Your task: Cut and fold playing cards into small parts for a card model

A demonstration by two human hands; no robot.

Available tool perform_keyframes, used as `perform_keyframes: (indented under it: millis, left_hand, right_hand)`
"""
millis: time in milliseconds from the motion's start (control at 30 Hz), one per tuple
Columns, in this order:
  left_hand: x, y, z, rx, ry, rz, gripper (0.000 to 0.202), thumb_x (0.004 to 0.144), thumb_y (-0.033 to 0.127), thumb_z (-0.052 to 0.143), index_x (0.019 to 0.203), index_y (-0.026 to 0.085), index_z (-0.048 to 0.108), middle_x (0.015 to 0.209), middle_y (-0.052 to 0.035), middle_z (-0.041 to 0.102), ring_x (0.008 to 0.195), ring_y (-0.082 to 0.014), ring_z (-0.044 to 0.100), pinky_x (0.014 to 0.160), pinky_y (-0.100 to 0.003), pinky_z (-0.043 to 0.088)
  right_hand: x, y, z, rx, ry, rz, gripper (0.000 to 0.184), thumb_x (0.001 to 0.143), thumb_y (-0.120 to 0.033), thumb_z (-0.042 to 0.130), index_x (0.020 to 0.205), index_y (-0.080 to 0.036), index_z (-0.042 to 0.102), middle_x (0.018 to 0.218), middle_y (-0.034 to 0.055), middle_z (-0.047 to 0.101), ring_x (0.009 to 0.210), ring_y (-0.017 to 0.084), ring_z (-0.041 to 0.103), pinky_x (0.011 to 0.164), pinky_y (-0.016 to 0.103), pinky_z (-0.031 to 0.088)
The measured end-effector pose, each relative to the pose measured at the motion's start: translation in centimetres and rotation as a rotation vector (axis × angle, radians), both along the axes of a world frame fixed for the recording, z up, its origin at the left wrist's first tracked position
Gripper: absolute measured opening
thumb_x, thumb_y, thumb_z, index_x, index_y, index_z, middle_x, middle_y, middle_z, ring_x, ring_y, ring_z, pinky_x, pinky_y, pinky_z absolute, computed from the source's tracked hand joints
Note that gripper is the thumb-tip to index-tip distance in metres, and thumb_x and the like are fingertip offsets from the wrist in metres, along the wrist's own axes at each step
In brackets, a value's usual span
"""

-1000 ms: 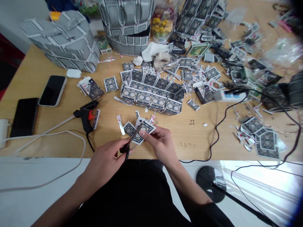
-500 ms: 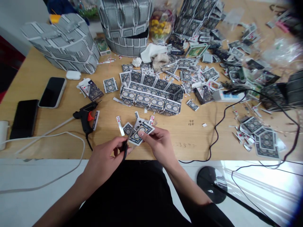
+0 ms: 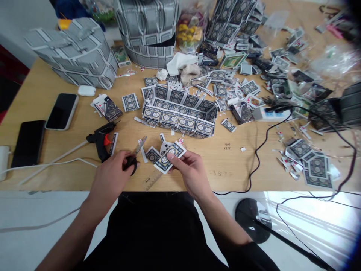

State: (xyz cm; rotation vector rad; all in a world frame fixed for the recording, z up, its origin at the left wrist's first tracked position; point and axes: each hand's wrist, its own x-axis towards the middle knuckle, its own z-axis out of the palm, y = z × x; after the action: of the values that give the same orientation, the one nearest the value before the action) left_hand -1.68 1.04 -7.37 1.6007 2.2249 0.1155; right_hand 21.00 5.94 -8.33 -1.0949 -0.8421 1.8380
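My left hand (image 3: 114, 171) is closed around the black handles of a pair of scissors (image 3: 140, 146), whose blades point up and away over the table. In my right hand (image 3: 189, 169) a playing card (image 3: 170, 158) with a blue patterned back is pinched under the thumb. Below and beyond it lie a cut card piece (image 3: 153, 154), a spade card (image 3: 165, 147) and a narrow white strip (image 3: 142, 151). A clear ruler (image 3: 153, 180) rests near the table's front edge. Just beyond stands a long open box (image 3: 180, 116) made of folded cards.
A black glue gun (image 3: 101, 140) lies left of my left hand, with two phones (image 3: 62, 111) farther left. Grey woven bags (image 3: 148, 34) stand at the back. Loose cards (image 3: 249, 87) and scraps cover the right side, where a black cable (image 3: 256, 152) crosses a power strip (image 3: 272, 114).
The scissors have come away from the card and moved left with my left hand. The ruler now shows. My right hand stays nearly in place, still holding the card.
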Motion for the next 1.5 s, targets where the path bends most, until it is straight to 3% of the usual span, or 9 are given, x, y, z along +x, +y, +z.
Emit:
perform_keyframes:
  millis: [167,333,467,600,700,900,1067,1300,1500]
  left_hand:
    - [-0.4,0.5,0.3,-0.016,0.101,-0.044,0.014,0.093,0.038,0.073,0.099,0.025,0.074,0.093,-0.0072,0.079,0.084,-0.0295,0.076,0.066,-0.034,0.050]
    - [-0.8,1.0,0.8,-0.107,-0.015,-0.018,0.019,0.092,0.038,0.071,0.107,0.026,0.071,0.072,0.0011,0.075,0.069,-0.0251,0.073,0.061,-0.031,0.043]
    - [-1.3,0.8,0.7,-0.090,-0.161,-0.021,0.030,0.093,0.036,0.070,0.120,0.024,0.069,0.080,-0.0001,0.080,0.076,-0.0256,0.077,0.066,-0.032,0.050]
    - [-0.4,-0.6,0.9,0.095,-0.318,-0.009,0.030,0.103,0.041,0.060,0.123,0.023,0.072,0.097,-0.0043,0.085,0.086,-0.0250,0.081,0.076,-0.032,0.058]
    - [1.5,-2.1,1.1,0.195,-0.559,-0.069,0.032,0.106,0.045,0.059,0.125,0.024,0.072,0.109,-0.0051,0.085,0.096,-0.0225,0.082,0.081,-0.029,0.062]
    - [3.8,-3.4,0.6,0.188,-0.700,-0.110,0.029,0.107,0.033,0.059,0.082,0.023,0.067,0.064,0.0040,0.075,0.057,-0.0122,0.072,0.062,-0.021,0.054]
    - [3.5,-4.0,0.5,0.177,-0.728,-0.205,0.027,0.107,0.028,0.058,0.083,0.022,0.067,0.067,0.0046,0.074,0.060,-0.0103,0.072,0.063,-0.019,0.051]
    - [3.3,-4.5,0.7,0.287,-0.661,-0.407,0.036,0.108,0.023,0.054,0.074,0.020,0.063,0.063,0.0029,0.065,0.059,-0.0112,0.062,0.060,-0.022,0.044]
    - [2.1,-5.6,0.3,0.270,-0.629,-0.499,0.024,0.107,0.017,0.056,0.092,0.022,0.074,0.079,0.0010,0.076,0.070,-0.0131,0.070,0.070,-0.023,0.051]
  right_hand:
    - [-0.1,0.0,0.1,-0.001,0.025,0.017,0.033,0.080,-0.049,0.094,0.078,-0.019,0.081,0.074,0.0019,0.076,0.062,0.014,0.063,0.062,0.028,0.058]
    - [-0.2,-0.1,0.1,-0.003,0.023,0.020,0.033,0.082,-0.049,0.093,0.079,-0.019,0.080,0.075,0.0022,0.077,0.060,0.014,0.062,0.060,0.028,0.057]
    - [-0.1,-0.2,-0.2,-0.006,0.037,0.015,0.032,0.082,-0.048,0.093,0.081,-0.019,0.079,0.078,0.0024,0.078,0.060,0.015,0.062,0.057,0.028,0.056]
    - [0.0,-0.6,-0.3,-0.001,0.052,0.028,0.029,0.085,-0.047,0.091,0.083,-0.020,0.082,0.080,0.0028,0.078,0.062,0.015,0.064,0.060,0.029,0.058]
    - [0.1,-1.0,-0.1,0.026,0.043,0.110,0.029,0.088,-0.049,0.088,0.083,-0.021,0.083,0.079,0.0024,0.076,0.064,0.016,0.065,0.067,0.031,0.060]
    - [0.8,-1.6,0.6,0.118,-0.057,0.262,0.034,0.083,-0.052,0.092,0.075,-0.021,0.081,0.074,0.0016,0.069,0.070,0.017,0.057,0.066,0.030,0.052]
    - [2.1,-2.3,0.3,0.194,-0.170,0.288,0.028,0.089,-0.049,0.087,0.080,-0.023,0.084,0.085,0.0054,0.075,0.083,0.022,0.062,0.078,0.036,0.050]
    - [3.9,-2.5,1.0,0.336,-0.370,0.498,0.027,0.093,-0.046,0.083,0.083,-0.022,0.083,0.078,0.0020,0.070,0.073,0.018,0.058,0.069,0.032,0.045]
    - [4.6,-2.9,1.8,0.410,-0.561,0.688,0.031,0.096,-0.037,0.079,0.069,-0.023,0.072,0.065,-0.0019,0.065,0.062,0.016,0.054,0.060,0.029,0.041]
